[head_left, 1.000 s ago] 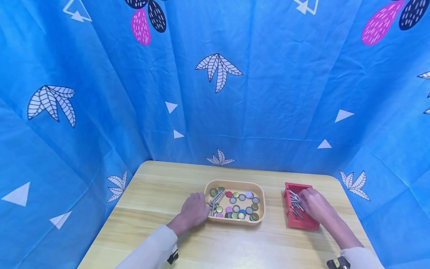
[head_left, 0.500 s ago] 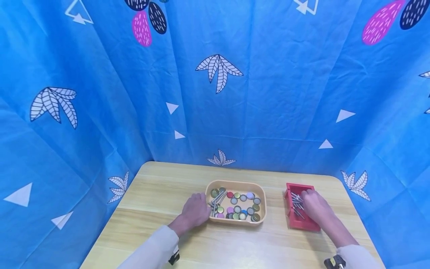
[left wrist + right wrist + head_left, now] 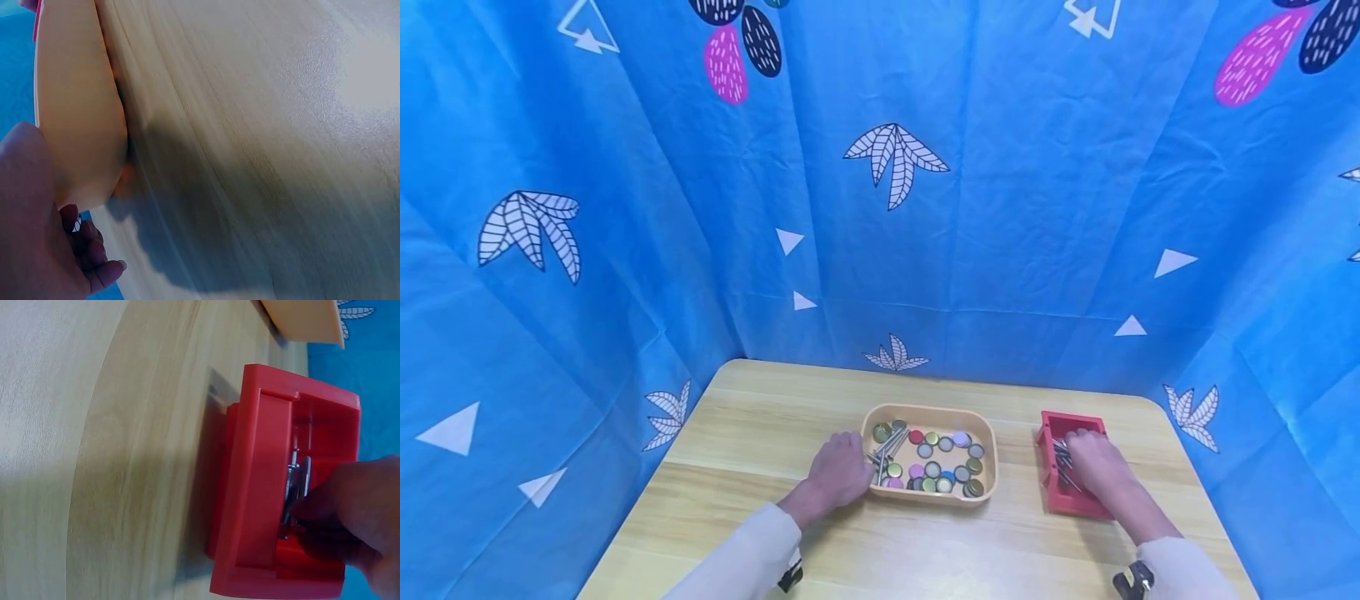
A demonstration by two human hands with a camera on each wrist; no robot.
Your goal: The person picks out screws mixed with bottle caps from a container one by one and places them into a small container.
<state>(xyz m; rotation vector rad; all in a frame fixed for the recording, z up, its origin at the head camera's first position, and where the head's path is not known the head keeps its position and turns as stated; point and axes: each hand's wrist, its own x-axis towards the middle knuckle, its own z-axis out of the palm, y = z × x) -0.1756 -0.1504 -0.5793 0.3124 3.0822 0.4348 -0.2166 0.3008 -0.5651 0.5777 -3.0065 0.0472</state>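
Note:
A beige tray (image 3: 988, 442) holds several bottle caps (image 3: 932, 469) and, at its left end, several long metal rods like nails or screws (image 3: 891, 442). My left hand (image 3: 842, 468) grips the tray's left end; in the left wrist view the thumb lies at the rim and the fingers curl by the corner. My right hand (image 3: 1097, 460) reaches into the red bin (image 3: 1078, 502), fingers down among more thin metal rods (image 3: 303, 478). Its fingertips sit in shadow against those rods, and I cannot tell whether they pinch one.
Both containers stand on a light wood table (image 3: 775, 417), the red bin to the right of the tray with a gap between. A blue patterned cloth (image 3: 1000, 208) hangs behind the table and along both sides.
The right hand shifts slightly left and deeper within the red bin, its wrist moving left too. The left hand keeps its hold on the tray; the whole view drifts slightly.

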